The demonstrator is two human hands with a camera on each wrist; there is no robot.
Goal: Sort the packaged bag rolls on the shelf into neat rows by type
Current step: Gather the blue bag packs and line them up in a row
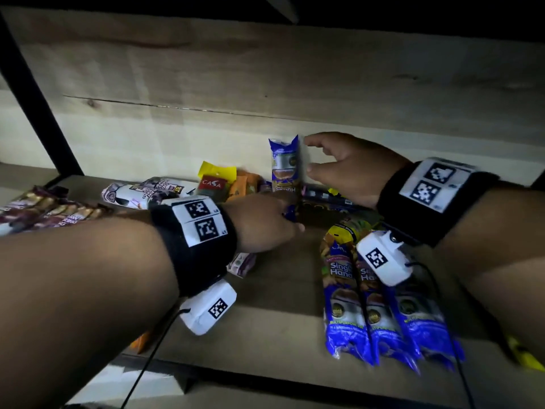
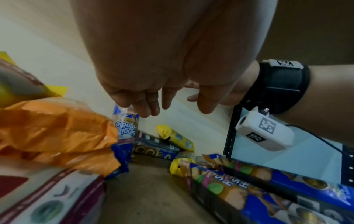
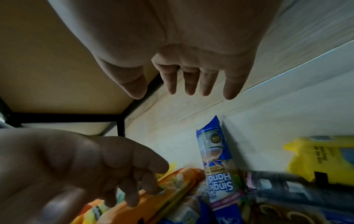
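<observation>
Shelf [image 1: 265, 329] first: wood board, wall panel behind, black frame post at the left rear corner. Mixed packs heaped along the back edge, one sorted row at the front right.

That row [image 1: 380, 314] is three blue rolls lying side by side, long axes front to back, ends at the front edge. Same type as the blue roll [image 1: 285, 166] we're after.

Blue roll stands on end against the back wall, near mid-shelf, long axis vertical, leaning slightly. Both hands are at it.

- right hand [image 1: 348, 169]: just beside its upper half, on the right, fingers spread and loosely curved, thumb toward the top. Not gripping; the right wrist view shows fingers [image 3: 191, 81] apart with nothing between them.
- left hand [image 1: 259, 222]: at its lower end, in front. Left wrist view shows fingers [image 2: 149, 106] hanging loose just above the roll. We can't tell whether they touch or pinch the bottom; the head view is blurred there.

We judge the right hand is better placed: closing sideways across the roll's width should take it, then lay it down next to the row.

In the way:
- orange pack [image 1: 240, 184] and yellow pack [image 1: 216, 175] touching the roll's left base
- dark rolls [image 1: 324, 199] lying at its right base, under the right hand
- purple-white packs [image 1: 141, 193] further left, well apart

Risk: the roll tips into the heap if nudged before it's held.
</observation>
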